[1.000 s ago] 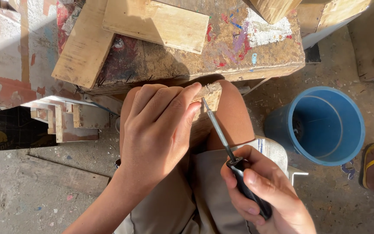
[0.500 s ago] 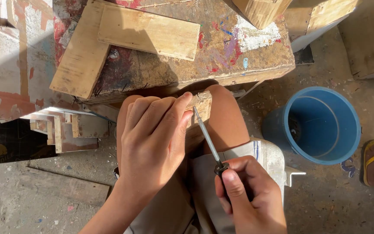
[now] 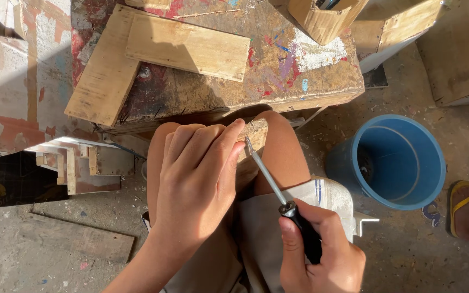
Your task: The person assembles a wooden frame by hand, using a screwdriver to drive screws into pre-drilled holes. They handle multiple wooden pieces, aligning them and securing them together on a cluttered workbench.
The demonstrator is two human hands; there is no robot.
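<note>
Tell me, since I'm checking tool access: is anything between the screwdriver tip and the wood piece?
Nothing visible. The screwdriver, held in the right hand, meets the wood piece beside the left hand's fingers, which grip the piece.

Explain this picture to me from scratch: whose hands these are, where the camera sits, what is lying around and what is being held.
There is no machine here. A camera worn on a person's head looks straight down, so you see that person's own two bare hands and knees.

The left hand wraps over a small wooden block resting on the knees. The right hand grips the black handle of a screwdriver, and its metal tip meets the block.

Just beyond the knees stands a low workbench, its top smeared with old paint. On it lies an L-shaped wooden piece, and a wooden box stands at the far edge. On the concrete floor to the right sits a blue bucket, with another person's foot in a yellow sandal beside it.
</note>
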